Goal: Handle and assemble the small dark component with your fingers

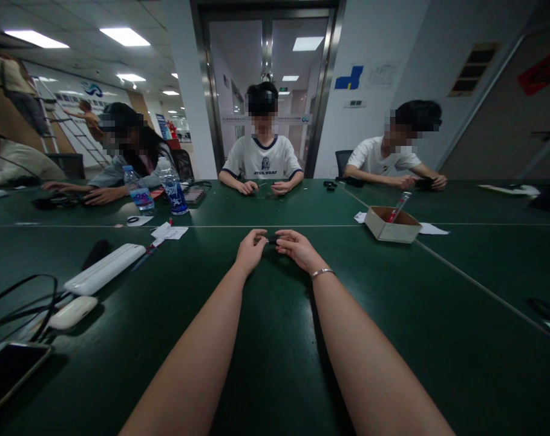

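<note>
Both arms reach forward over the dark green table (275, 339). Between my hands is a small black object (273, 240), too small for me to tell its kind. My left hand (251, 249) pinches its left end between thumb and fingers. On the right end, my right hand (298, 249) closes its thumb and fingertips; a silver bracelet (323, 272) circles that wrist. The fingers cover part of the black object, which is held just above or against the tabletop; I cannot tell which.
An open cardboard box (392, 232) with a red-and-clear tube stands right of my hands. To the left lie a white power strip (104, 269), a white rounded case (74, 313), a phone (14, 369) and cables. Two bottles (173, 189) stand farther back. Several people sit around the table.
</note>
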Action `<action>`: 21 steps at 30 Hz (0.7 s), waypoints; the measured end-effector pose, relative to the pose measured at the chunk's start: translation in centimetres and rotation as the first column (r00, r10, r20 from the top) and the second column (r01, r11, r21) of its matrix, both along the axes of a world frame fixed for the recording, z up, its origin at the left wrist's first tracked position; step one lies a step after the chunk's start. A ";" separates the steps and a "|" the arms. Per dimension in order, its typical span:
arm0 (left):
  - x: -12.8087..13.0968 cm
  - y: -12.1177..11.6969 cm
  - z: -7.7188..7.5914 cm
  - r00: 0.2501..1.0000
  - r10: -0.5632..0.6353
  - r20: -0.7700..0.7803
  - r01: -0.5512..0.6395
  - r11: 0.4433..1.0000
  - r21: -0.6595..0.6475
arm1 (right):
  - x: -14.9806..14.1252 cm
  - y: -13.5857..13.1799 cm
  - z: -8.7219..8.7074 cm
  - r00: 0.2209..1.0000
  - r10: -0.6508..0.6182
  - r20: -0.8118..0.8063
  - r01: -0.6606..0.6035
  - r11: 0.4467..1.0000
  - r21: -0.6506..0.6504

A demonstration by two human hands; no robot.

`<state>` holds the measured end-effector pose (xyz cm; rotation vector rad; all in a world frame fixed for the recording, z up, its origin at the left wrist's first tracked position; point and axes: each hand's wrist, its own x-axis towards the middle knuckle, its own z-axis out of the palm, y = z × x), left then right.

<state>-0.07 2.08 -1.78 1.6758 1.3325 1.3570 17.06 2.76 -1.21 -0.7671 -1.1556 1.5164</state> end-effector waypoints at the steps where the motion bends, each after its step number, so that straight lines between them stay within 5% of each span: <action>1: 0.0 0.1 0.0 1.000 -0.024 0.004 0.024 1.000 0.001 | 0.0 0.0 0.0 1.000 0.011 0.007 -0.011 1.000 0.008; 21: 0.1 -0.1 -0.1 0.997 -0.069 0.028 0.071 0.996 -0.057 | 0.0 -0.1 0.0 0.998 0.056 0.011 -0.056 0.998 0.018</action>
